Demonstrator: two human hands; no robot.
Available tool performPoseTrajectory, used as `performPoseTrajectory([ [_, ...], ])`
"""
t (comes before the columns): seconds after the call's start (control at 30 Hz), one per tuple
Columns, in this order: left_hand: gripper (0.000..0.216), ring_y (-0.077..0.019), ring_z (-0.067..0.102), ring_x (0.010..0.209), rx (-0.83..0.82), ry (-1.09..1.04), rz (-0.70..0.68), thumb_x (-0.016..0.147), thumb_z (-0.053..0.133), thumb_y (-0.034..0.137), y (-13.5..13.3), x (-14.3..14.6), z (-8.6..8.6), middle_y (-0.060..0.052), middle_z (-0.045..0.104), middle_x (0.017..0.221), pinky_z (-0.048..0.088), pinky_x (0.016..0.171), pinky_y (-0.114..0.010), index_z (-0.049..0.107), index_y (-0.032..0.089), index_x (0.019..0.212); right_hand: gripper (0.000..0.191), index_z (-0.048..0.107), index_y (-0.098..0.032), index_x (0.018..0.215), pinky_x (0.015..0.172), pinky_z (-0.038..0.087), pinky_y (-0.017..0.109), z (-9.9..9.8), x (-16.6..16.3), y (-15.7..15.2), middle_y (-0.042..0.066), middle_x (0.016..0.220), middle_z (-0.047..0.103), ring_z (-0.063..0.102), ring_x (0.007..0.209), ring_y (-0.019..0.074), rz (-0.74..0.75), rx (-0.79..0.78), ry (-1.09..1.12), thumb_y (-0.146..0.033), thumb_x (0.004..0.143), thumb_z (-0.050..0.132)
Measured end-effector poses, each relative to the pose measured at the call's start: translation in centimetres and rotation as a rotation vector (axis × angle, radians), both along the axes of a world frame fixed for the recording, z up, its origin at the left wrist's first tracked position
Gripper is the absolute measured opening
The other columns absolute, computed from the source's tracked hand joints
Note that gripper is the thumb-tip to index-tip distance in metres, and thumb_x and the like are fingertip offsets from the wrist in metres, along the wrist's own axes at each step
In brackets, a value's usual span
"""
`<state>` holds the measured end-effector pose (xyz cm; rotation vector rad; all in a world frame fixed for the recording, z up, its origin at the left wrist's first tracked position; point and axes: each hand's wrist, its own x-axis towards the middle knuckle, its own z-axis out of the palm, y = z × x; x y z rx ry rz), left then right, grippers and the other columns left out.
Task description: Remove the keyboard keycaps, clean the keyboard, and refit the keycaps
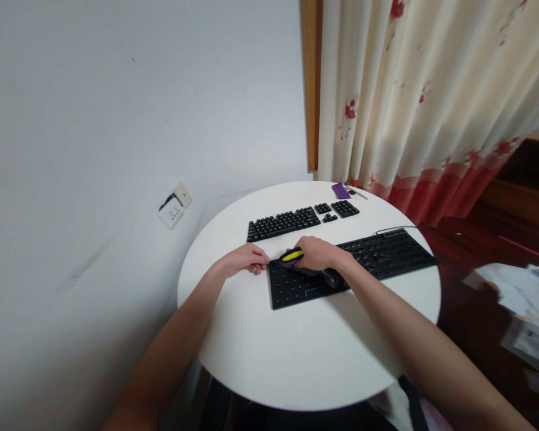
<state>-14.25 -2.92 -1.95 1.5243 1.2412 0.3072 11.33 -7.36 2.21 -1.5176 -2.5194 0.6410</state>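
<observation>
Right hand (318,254): my fingers are wrapped round the black-and-yellow tool (293,255), over the keyboard base's left part.
Left hand (247,258): fingers curled together at the base's far left corner; I can't tell whether they pinch it.
Keyboard base (379,256): flat on the bench (260,353), nearer me than the keycaps (285,224); probably stiff, fairly light; best held by its edges.
Tool: likely hard, light; its rounded body suits my palm.
</observation>
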Motion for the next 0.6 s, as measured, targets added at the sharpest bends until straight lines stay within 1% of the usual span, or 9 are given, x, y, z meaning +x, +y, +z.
performPoseTrajectory([
  [0.07,0.019,-0.0091,0.058,0.054,0.014,0.005,0.005,0.070,0.070,0.027,0.2,-0.3,-0.1,-0.005,0.068,0.066,0.042,0.050,-0.018,0.073,0.010,0.079,0.029,0.074,-0.015,0.094,0.062,0.044,0.024,0.4,0.1,-0.2,0.008,0.088,0.075,0.067,0.076,0.0212,0.189,-0.148,0.043,-0.033,0.071,0.074],
  [0.1,0.019,-0.0091,0.058,0.054,0.023,0.007,0.010,0.070,0.070,0.027,0.3,-0.5,-0.2,-0.005,0.068,0.066,0.042,0.050,-0.018,0.073,0.010,0.079,0.028,0.075,-0.016,0.092,0.061,0.044,0.023,0.5,0.0,-0.3,0.007,0.085,0.075,0.067,0.074,0.0204,0.230,-0.169,0.067,-0.033,0.071,0.074],
  [0.17,0.019,-0.0092,0.059,0.055,0.040,0.014,0.017,0.070,0.070,0.028,0.6,-1.0,-0.4,-0.005,0.068,0.067,0.042,0.051,-0.018,0.072,0.011,0.079,0.028,0.074,-0.017,0.094,0.062,0.044,0.024,0.4,-0.2,-0.3,0.007,0.088,0.075,0.067,0.077,0.0210,0.144,-0.077,0.105,-0.036,0.074,0.072],
  [0.27,0.019,-0.0097,0.060,0.056,0.053,0.031,0.010,0.070,0.070,0.029,1.0,-1.5,-0.6,-0.006,0.069,0.068,0.042,0.051,-0.018,0.072,0.012,0.078,0.031,0.073,-0.017,0.101,0.069,0.045,0.027,-0.3,-0.6,0.2,0.012,0.098,0.074,0.068,0.088,0.0244,-0.159,0.130,0.099,-0.039,0.081,0.065],
  [0.3,0.018,-0.0098,0.060,0.056,0.055,0.033,0.008,0.070,0.070,0.028,1.0,-1.5,-0.6,-0.006,0.069,0.069,0.041,0.050,-0.018,0.072,0.012,0.077,0.031,0.073,-0.017,0.102,0.071,0.046,0.028,-0.6,-0.6,0.4,0.013,0.100,0.074,0.068,0.089,0.0253,-0.206,0.155,0.089,-0.039,0.081,0.064],
  [0.33,0.018,-0.0099,0.060,0.056,0.054,0.034,0.007,0.070,0.069,0.028,1.0,-1.6,-0.6,-0.005,0.069,0.069,0.041,0.050,-0.018,0.072,0.012,0.077,0.031,0.073,-0.017,0.100,0.071,0.046,0.028,-0.9,-0.6,0.6,0.013,0.099,0.074,0.068,0.090,0.0257,-0.205,0.151,0.083,-0.038,0.081,0.065],
  [0.47,0.020,-0.0102,0.060,0.056,0.062,0.049,0.014,0.070,0.070,0.030,0.8,-1.3,-0.4,-0.005,0.068,0.067,0.040,0.050,-0.019,0.072,0.012,0.079,0.026,0.074,-0.017,0.094,0.068,0.046,0.025,-1.4,-0.5,0.9,0.010,0.092,0.075,0.068,0.084,0.0226,-0.001,0.013,0.154,-0.036,0.076,0.070],
  [0.5,0.021,-0.0103,0.059,0.055,0.062,0.051,0.013,0.070,0.071,0.031,0.8,-1.3,-0.3,-0.005,0.068,0.066,0.040,0.049,-0.019,0.072,0.012,0.077,0.026,0.073,-0.018,0.095,0.068,0.046,0.025,-1.5,-0.6,0.9,0.009,0.093,0.075,0.068,0.084,0.0223,-0.011,0.021,0.177,-0.037,0.077,0.069],
  [0.6,0.022,-0.0102,0.059,0.055,0.059,0.040,0.001,0.070,0.071,0.034,0.7,-1.1,-0.2,-0.005,0.068,0.066,0.039,0.049,-0.019,0.071,0.012,0.074,0.031,0.072,-0.021,0.104,0.072,0.046,0.027,-1.7,-1.2,0.9,0.010,0.101,0.074,0.068,0.091,0.0245,-0.173,0.156,0.195,-0.043,0.084,0.062],
])
